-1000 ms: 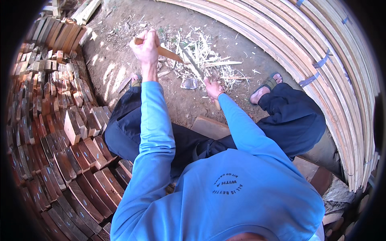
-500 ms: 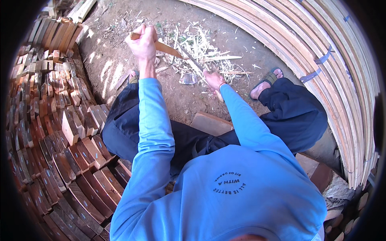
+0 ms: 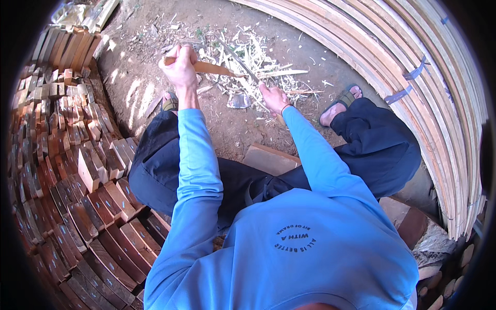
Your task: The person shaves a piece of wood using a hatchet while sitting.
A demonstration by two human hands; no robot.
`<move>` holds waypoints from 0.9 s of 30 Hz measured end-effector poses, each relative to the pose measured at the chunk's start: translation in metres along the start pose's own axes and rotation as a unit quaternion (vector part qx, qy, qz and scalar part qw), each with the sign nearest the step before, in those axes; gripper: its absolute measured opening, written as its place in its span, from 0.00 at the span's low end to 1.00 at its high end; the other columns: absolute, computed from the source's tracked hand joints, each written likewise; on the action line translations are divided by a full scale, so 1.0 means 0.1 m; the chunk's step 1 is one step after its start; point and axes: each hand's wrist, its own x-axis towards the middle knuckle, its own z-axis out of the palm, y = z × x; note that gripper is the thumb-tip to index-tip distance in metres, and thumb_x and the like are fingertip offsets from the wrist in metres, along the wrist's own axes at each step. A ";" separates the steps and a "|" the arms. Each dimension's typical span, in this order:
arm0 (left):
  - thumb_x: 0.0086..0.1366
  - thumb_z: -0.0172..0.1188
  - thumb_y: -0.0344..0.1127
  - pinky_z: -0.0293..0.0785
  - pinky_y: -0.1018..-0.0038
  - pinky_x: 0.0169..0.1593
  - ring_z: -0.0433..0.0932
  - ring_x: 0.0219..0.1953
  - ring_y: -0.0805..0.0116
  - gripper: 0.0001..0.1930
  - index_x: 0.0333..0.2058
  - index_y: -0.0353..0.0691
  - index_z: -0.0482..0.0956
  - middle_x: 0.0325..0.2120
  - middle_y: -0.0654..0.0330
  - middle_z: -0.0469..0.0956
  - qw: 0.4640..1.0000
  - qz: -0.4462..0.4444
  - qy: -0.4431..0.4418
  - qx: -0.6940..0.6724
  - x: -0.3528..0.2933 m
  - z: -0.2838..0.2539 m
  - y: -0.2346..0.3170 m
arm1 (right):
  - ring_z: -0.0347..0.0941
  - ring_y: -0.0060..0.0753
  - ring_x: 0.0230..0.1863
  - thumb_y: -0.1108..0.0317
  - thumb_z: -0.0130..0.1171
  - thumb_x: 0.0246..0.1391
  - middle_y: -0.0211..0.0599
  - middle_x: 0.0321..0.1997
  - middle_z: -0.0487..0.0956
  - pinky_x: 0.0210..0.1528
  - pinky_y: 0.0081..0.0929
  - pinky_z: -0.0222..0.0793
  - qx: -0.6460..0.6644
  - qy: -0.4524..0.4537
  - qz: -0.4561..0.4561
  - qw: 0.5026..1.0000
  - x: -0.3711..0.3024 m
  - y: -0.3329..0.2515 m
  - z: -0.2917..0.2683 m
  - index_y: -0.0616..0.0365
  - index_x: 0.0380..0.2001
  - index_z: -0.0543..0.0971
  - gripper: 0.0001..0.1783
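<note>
My left hand [image 3: 181, 67] is closed in a fist around a tapered, yellowish wooden stick [image 3: 212, 68], whose narrow end points right. My right hand [image 3: 274, 97] grips a long, narrow grey-bladed knife [image 3: 240, 62], its blade slanting up and to the left. A pale end shows below that hand. The stick's tip lies close to the blade; I cannot tell whether they touch. Beneath both, a heap of pale wood shavings [image 3: 268, 71] covers part of the dirt ground.
Stacked cut wood blocks [image 3: 98, 214] fill the left side. Long curved-looking planks [image 3: 398, 57], bound with strips, run along the right. My sandalled feet [image 3: 338, 107] stand apart on the dirt. A flat block [image 3: 271, 159] lies between my legs, and a small clear scrap [image 3: 238, 101] sits by the shavings.
The knife and my right hand have shifted slightly away from me, the blade now reaching farther up past the stick. My left hand has lowered a little, with the stick more level.
</note>
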 end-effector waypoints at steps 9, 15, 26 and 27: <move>0.55 0.53 0.21 0.54 0.79 0.19 0.59 0.14 0.81 0.18 0.10 0.41 0.60 0.10 0.68 0.61 1.000 -0.019 -0.006 0.011 0.07 0.04 -0.04 | 0.68 0.31 0.10 0.38 0.38 0.63 0.35 0.07 0.65 0.20 0.37 0.71 -0.023 -0.003 0.063 0.998 0.09 -0.02 -0.07 0.59 0.12 0.69 0.37; 0.56 0.52 0.19 0.52 0.78 0.20 0.58 0.14 0.79 0.19 0.12 0.44 0.57 0.11 0.67 0.62 0.999 -0.026 -0.025 0.024 0.02 0.08 -0.01 | 0.71 0.32 0.11 0.37 0.37 0.63 0.35 0.06 0.66 0.20 0.35 0.71 -0.090 -0.009 0.053 0.995 0.15 0.34 0.18 0.58 0.09 0.69 0.40; 0.55 0.52 0.20 0.55 0.79 0.20 0.60 0.14 0.80 0.18 0.11 0.42 0.59 0.10 0.68 0.62 0.999 -0.020 -0.044 0.019 0.03 0.10 -0.04 | 0.78 0.39 0.22 0.37 0.40 0.61 0.45 0.17 0.77 0.28 0.38 0.76 -0.073 0.008 0.090 0.993 0.23 0.27 0.15 0.70 0.30 0.81 0.40; 0.56 0.51 0.20 0.55 0.78 0.20 0.60 0.14 0.79 0.18 0.11 0.43 0.60 0.11 0.68 0.62 0.998 -0.017 -0.045 0.031 0.00 0.08 -0.04 | 0.76 0.37 0.19 0.38 0.40 0.61 0.44 0.16 0.76 0.27 0.38 0.75 -0.032 0.000 0.083 0.996 0.16 0.14 0.08 0.69 0.26 0.80 0.40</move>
